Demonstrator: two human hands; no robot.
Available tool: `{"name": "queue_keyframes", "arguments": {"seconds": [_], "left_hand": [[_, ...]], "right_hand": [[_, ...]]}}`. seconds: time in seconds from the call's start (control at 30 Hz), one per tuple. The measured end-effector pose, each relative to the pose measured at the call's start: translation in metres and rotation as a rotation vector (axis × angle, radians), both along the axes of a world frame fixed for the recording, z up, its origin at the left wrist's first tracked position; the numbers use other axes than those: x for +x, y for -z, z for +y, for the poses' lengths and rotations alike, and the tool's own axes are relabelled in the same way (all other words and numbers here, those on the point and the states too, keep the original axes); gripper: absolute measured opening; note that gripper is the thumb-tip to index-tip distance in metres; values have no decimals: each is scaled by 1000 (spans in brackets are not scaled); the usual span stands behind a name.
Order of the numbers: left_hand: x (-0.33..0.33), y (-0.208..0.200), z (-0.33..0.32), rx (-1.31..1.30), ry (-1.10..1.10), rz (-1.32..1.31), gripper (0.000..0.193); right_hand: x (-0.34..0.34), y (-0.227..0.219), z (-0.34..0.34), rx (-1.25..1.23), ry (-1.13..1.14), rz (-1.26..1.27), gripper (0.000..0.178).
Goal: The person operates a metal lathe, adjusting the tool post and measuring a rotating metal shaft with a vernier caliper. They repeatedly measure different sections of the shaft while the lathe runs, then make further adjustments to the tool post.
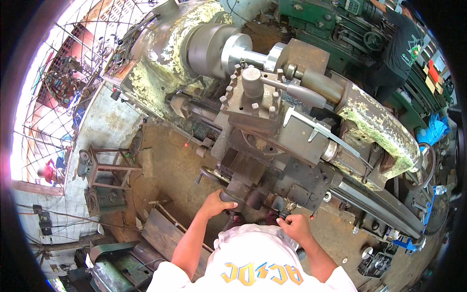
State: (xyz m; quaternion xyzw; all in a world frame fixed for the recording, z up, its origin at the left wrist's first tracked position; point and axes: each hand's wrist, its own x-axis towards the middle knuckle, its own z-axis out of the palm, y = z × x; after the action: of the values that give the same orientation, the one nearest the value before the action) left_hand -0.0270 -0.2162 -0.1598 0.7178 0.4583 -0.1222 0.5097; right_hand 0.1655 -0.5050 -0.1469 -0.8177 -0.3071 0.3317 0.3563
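At the lathe's front, my left hand [217,205] is closed round the dark rounded cross-slide knob [232,195], thumb along its near side. My right hand [296,228] is closed at a small dark lever [284,213] below the apron; its fingertips are partly hidden. Ahead stands the square tool post [250,104] with several bolts and a long clamp handle [305,96]. The chuck [209,48] looks blurred, as if turning, and carries a shiny metal workpiece [253,58] reaching toward the tailstock [374,117]. A vernier caliper [316,127] lies on the slide right of the tool post.
A crank handwheel [214,176] juts out beside my left hand. A metal stand [111,168] is on the floor to the left, with a green machine [119,265] nearer. Another person [401,48] stands by green lathes [321,24] at the back right.
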Motion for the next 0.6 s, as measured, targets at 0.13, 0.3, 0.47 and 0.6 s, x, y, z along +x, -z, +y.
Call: {"name": "queue_keyframes", "arguments": {"seconds": [0.13, 0.3, 0.47, 0.6], "left_hand": [[-8, -3, -19, 50, -120, 8, 107], [-28, -4, -69, 187, -101, -60, 128], [-36, 0, -62, 248, 75, 105, 102], [-59, 28, -22, -486, -90, 44, 85]], "right_hand": [[1, 1, -1, -6, -7, 36, 47], [0, 0, 0, -24, 13, 47, 47], [4, 1, 0, -21, -22, 23, 49], [7, 8, 0, -49, -55, -11, 52]]}}
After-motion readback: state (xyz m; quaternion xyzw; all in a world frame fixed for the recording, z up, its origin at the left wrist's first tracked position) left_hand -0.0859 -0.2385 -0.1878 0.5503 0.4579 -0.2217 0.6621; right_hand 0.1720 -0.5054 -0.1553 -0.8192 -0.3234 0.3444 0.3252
